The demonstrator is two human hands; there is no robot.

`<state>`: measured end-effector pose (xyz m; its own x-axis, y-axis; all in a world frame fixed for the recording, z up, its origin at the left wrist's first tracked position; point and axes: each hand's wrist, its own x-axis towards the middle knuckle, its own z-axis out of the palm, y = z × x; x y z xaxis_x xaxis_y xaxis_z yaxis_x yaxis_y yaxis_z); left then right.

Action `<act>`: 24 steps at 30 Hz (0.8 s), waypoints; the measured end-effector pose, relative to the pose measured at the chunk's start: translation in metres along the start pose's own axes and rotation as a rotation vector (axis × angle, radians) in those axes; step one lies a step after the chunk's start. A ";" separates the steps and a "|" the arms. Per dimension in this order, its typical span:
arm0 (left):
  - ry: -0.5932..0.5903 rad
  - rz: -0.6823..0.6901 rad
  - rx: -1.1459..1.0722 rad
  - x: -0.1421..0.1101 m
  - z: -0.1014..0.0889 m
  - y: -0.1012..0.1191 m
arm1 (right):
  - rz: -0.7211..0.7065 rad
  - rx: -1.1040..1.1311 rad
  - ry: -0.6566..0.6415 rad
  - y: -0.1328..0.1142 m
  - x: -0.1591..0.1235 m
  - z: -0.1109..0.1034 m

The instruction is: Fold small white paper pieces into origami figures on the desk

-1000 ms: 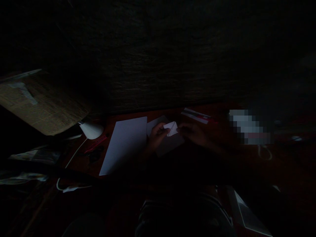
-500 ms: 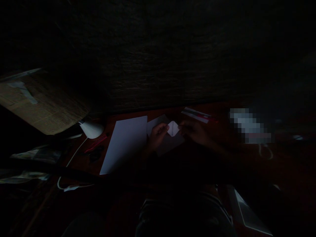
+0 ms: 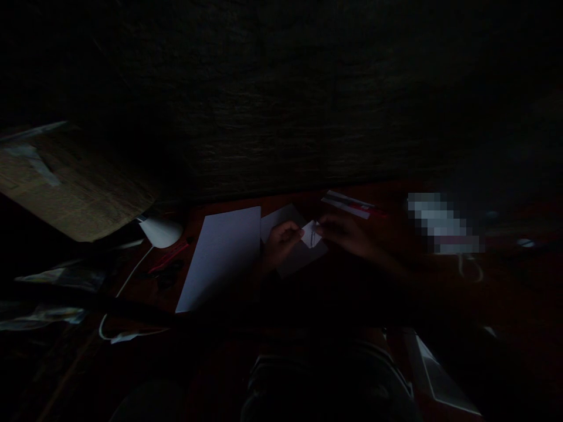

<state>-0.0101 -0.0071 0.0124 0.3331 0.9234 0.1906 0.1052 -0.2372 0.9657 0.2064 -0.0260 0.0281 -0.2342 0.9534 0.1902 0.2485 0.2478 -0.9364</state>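
A small folded piece of white paper (image 3: pixel 311 235) is held up between my two hands, with a dark crease or line down its face. My left hand (image 3: pixel 281 239) pinches its left corner between thumb and finger. At the upper right edge, my right hand (image 3: pixel 341 230) grips it with thumb and fingertips. Beneath the hands lies a greyish sheet of paper (image 3: pixel 292 266), partly covered by them. Just left of that is a larger white sheet (image 3: pixel 224 252). The scene is very dark, so finer folds cannot be made out.
Behind the hands lie a clear ruler (image 3: pixel 345 204) and a red pen-like item (image 3: pixel 376 212). On the left are a white cone-shaped object (image 3: pixel 162 232) with a cord, a red tool (image 3: pixel 169 258) and a cardboard box (image 3: pixel 70 187). A dark wall rises at the back.
The folded paper has turned and tilted between my fingers, showing less of its diamond outline. My right fingers now overlap its upper right edge more. The view has shifted slightly.
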 end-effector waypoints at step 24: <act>0.027 0.329 0.074 0.003 -0.005 0.001 | -0.101 0.037 0.029 0.008 0.001 0.002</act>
<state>-0.0141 -0.0029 0.0147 0.3358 0.8013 0.4950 0.0647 -0.5440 0.8366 0.2067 -0.0231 0.0202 -0.2292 0.9285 0.2923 0.1899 0.3371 -0.9221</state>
